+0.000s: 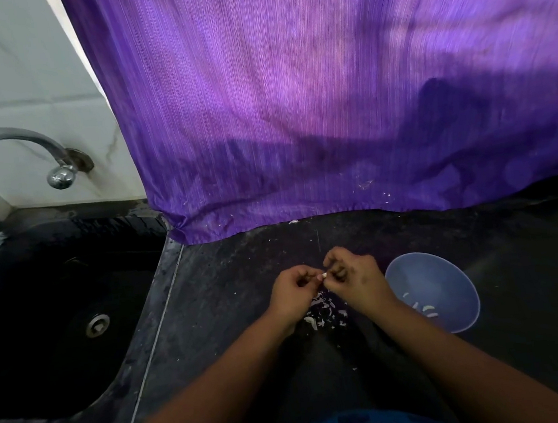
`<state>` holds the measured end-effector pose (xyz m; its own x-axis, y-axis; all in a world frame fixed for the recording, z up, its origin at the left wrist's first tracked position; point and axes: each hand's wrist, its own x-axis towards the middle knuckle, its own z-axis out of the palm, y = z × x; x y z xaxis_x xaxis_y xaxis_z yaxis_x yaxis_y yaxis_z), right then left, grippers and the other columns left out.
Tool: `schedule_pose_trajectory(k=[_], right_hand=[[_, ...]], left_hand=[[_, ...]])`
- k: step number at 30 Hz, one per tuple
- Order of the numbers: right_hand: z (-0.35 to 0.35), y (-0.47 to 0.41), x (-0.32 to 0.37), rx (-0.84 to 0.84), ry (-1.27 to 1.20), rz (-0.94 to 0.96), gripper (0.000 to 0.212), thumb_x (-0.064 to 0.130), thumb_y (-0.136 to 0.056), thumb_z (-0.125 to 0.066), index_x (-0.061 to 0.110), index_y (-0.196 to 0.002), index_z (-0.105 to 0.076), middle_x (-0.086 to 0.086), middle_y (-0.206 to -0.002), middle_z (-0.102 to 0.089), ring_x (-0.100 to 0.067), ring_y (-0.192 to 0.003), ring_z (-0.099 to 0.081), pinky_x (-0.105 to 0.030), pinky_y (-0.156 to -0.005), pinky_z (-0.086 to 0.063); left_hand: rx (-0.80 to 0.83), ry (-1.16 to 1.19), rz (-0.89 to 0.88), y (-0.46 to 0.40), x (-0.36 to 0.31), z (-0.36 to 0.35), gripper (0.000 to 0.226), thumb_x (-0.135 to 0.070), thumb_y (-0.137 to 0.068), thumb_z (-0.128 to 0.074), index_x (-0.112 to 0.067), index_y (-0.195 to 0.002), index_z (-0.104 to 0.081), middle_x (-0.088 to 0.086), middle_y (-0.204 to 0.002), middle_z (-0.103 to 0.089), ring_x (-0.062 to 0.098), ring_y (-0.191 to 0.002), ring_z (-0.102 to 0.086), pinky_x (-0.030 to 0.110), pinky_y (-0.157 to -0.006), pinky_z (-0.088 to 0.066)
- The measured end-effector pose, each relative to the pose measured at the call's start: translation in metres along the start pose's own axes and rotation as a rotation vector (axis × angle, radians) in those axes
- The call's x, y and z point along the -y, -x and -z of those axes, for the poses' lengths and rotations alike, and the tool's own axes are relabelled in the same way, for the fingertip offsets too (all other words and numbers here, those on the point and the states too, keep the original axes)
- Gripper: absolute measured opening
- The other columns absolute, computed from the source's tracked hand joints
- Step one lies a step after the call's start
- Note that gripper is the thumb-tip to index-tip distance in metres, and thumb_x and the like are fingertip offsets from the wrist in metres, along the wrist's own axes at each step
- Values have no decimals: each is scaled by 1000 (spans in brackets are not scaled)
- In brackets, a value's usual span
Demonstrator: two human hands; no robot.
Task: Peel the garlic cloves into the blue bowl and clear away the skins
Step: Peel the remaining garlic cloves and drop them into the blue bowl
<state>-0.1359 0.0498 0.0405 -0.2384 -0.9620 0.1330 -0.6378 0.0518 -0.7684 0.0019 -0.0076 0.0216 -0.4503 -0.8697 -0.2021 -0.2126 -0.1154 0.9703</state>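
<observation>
Garlic clove [322,276] sits pinched between both hands above the dark worktop [230,285], toward its near edge: the left hand [294,290] grips it with curled fingers, and the right hand [353,274] curls round its other end. Loose skins [322,311] lie in a small heap on the worktop right under the hands. Just to the right stands the blue bowl [430,273], holding a few peeled cloves [425,309]. A purple curtain [328,102] hangs along the far edge, and a black sink [56,303] lies at the left edge under a metal tap [16,146].
</observation>
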Motion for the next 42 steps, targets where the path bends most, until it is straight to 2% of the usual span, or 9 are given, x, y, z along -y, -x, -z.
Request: schedule_pose_trajectory(k=[4, 9, 11, 13, 18, 23, 27, 32, 42], right_hand=[[1, -1, 0, -36, -69, -45, 24, 7, -75, -75, 18, -84, -57, 6, -65, -65, -1, -62, -63, -16, -57, -50], [1, -3, -1, -54, -204, -182, 27, 9, -74, -79, 24, -82, -58, 3, -66, -70, -4, -63, -67, -20, -63, -54], [0, -6, -4, -58, -274, -257, 21, 11, -76, -76, 24, -86, -62, 0, -69, -72, -11, -67, -70, -29, -70, -56], [-1, -7, -4, -50, -411, -325, 15, 6, -80, -70, 18, -89, -67, -4, -72, -73, -17, -70, -70, -34, -72, -56], [2, -5, 4, -43, -602, -371, 14, -3, -85, -63, 7, -93, -69, -11, -76, -73, -15, -68, -68, -25, -65, -53], [5, -7, 4, -30, -572, -389, 11, 3, -85, -66, 10, -93, -69, -7, -77, -74, -15, -72, -70, -23, -66, -52], [4, -6, 6, -62, -561, -386, 10, 2, -85, -66, 9, -91, -69, -6, -77, -74, -13, -71, -70, -22, -66, -51], [5, -6, 9, -34, -520, -331, 12, 3, -86, -65, 13, -90, -70, -5, -79, -74, -15, -75, -71, -23, -71, -55], [2, -7, 5, -59, -609, -373, 14, 1, -88, -61, 10, -89, -71, -5, -77, -74, -12, -71, -69, -20, -64, -51]], left_hand=[[11, 90, 32, -1, 2, 1, 26, -4, -90, -63, -24, -77, -72, 3, -78, -70, 17, -78, -63, 38, -81, -52], [78, 181, 37, 0, -3, 4, 20, -1, -92, -59, -15, -85, -73, 4, -78, -70, 10, -73, -61, 23, -72, -51], [112, 288, 71, 1, -6, 4, 18, 0, -93, -56, -10, -89, -71, 3, -77, -71, 8, -70, -62, 20, -72, -51], [138, 380, 97, 1, -7, 5, 19, 1, -94, -54, -8, -91, -70, 2, -75, -71, 7, -68, -62, 18, -70, -50], [158, 485, 135, 0, -8, 5, 17, 2, -94, -52, -5, -101, -66, 5, -79, -70, 8, -70, -63, 19, -69, -52], [41, 213, -16, -1, -9, 4, 11, -3, -91, -61, -11, -92, -68, 6, -83, -66, 14, -76, -60, 25, -71, -51], [2, 105, -58, -3, -9, 2, 13, -3, -89, -63, -9, -97, -71, 8, -93, -73, 18, -88, -68, 28, -82, -54], [-18, 175, -61, -2, -9, 0, 9, -10, -87, -68, -9, -94, -73, 12, -92, -74, 24, -90, -70, 32, -86, -56], [19, 568, 129, 0, -13, 2, 14, 2, -90, -58, 3, -100, -67, 14, -89, -72, 21, -84, -66, 36, -94, -49]])
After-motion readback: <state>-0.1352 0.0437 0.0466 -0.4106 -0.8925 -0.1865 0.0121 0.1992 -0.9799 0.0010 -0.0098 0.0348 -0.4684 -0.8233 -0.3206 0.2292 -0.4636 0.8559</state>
